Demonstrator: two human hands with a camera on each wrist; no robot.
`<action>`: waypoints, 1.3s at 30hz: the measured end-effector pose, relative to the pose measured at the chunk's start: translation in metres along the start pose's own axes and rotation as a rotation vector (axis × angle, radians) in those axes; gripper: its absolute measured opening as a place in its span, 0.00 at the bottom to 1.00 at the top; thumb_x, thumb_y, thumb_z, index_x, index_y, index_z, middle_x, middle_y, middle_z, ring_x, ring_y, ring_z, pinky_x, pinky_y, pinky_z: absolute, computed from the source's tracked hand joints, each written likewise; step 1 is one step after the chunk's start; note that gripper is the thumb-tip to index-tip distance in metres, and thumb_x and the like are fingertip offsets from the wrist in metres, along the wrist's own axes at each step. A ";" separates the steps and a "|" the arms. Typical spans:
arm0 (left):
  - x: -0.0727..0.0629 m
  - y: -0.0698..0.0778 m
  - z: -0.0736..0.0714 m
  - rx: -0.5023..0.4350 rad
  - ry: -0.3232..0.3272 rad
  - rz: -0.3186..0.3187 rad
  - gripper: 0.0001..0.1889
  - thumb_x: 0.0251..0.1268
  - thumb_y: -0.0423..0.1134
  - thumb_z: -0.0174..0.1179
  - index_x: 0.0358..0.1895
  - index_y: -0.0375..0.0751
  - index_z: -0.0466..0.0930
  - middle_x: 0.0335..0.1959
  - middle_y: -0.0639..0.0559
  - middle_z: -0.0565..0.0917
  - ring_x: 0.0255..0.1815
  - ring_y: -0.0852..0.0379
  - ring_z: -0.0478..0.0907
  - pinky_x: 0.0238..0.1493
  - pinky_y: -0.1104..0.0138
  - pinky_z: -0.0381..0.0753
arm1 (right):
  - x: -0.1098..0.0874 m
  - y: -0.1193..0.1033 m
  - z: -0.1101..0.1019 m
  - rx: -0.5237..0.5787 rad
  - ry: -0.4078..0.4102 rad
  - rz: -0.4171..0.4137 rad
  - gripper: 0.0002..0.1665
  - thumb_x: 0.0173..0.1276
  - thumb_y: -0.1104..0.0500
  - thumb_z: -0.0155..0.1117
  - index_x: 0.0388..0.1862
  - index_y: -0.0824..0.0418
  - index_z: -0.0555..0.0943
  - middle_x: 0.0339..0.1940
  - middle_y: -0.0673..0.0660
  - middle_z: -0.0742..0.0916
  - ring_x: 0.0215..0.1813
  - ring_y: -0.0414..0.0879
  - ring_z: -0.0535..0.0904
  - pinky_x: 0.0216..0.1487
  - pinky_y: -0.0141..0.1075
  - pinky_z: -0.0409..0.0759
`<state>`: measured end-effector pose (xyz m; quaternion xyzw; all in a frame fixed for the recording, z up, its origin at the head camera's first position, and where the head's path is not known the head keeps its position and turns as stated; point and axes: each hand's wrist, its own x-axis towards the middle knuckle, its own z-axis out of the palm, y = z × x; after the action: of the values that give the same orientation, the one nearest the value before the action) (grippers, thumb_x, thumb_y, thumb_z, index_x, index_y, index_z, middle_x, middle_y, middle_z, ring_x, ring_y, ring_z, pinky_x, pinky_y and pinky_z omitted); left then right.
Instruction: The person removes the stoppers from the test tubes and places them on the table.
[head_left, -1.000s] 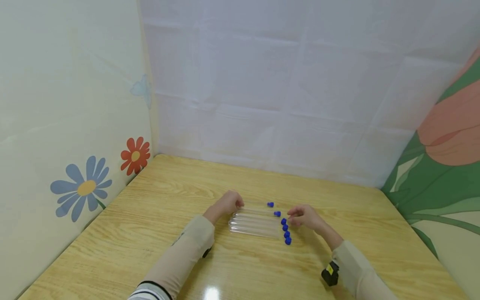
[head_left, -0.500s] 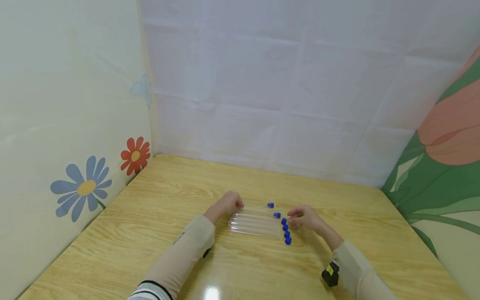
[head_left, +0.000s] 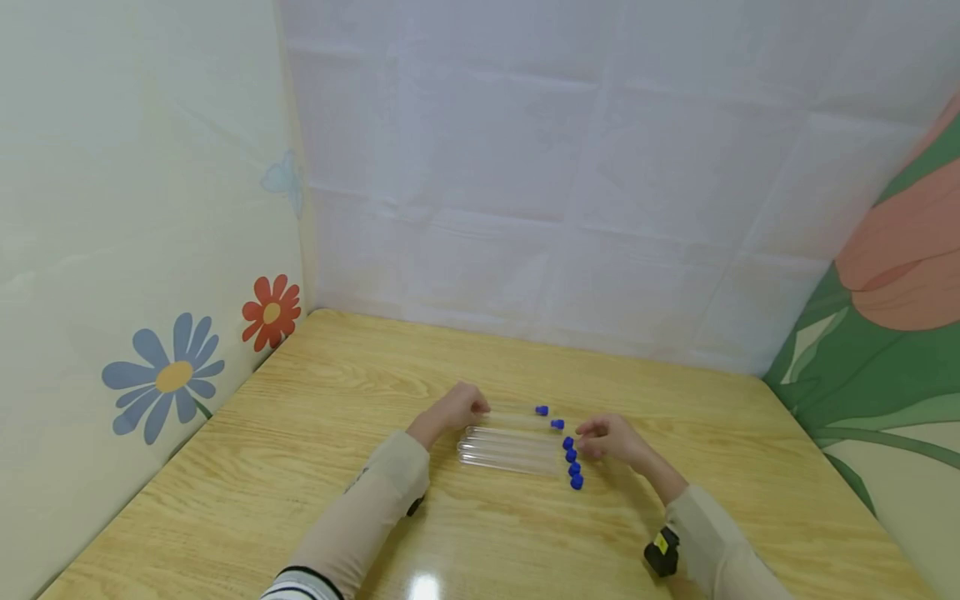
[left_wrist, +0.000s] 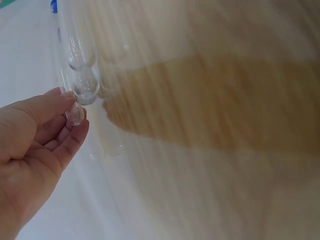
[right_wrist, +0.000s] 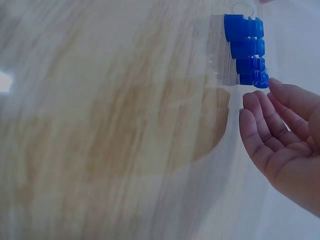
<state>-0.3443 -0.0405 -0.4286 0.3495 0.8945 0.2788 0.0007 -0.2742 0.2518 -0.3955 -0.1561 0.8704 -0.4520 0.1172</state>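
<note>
My left hand (head_left: 459, 406) pinches the rounded end of a clear test tube (left_wrist: 76, 116) between thumb and fingers. That tube lies across the far side of a row of several clear test tubes (head_left: 510, 451). By its other end is a blue stopper (head_left: 557, 424); whether it sits in the mouth is too small to tell. Another blue stopper (head_left: 542, 411) is farther back. To the right, my right hand (head_left: 611, 437) hovers with loosely bent fingers and nothing visible in them. Its thumb tip is close to a line of several blue stoppers (right_wrist: 245, 47).
The wooden table (head_left: 315, 367) meets a white cloth backdrop (head_left: 525, 208) at the back. A flower-patterned panel (head_left: 172, 250) stands at the left, and another panel with a tulip print (head_left: 892, 317) at the right.
The stopper by the end of the pinched test tube has shifted slightly back and to the right. Both hands have hardly moved.
</note>
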 end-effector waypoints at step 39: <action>-0.027 0.068 -0.040 -0.796 0.097 -0.085 0.14 0.60 0.23 0.51 0.48 0.18 0.71 0.35 0.31 0.80 0.38 0.36 0.77 0.39 0.62 0.79 | -0.017 -0.012 -0.008 0.328 0.286 -0.067 0.16 0.68 0.59 0.52 0.42 0.74 0.73 0.35 0.68 0.80 0.32 0.42 0.79 0.39 0.36 0.79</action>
<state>-0.2889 -0.0365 -0.3659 0.2712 0.7293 0.6192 0.1054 -0.2594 0.2572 -0.3797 -0.0983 0.7873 -0.6087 0.0011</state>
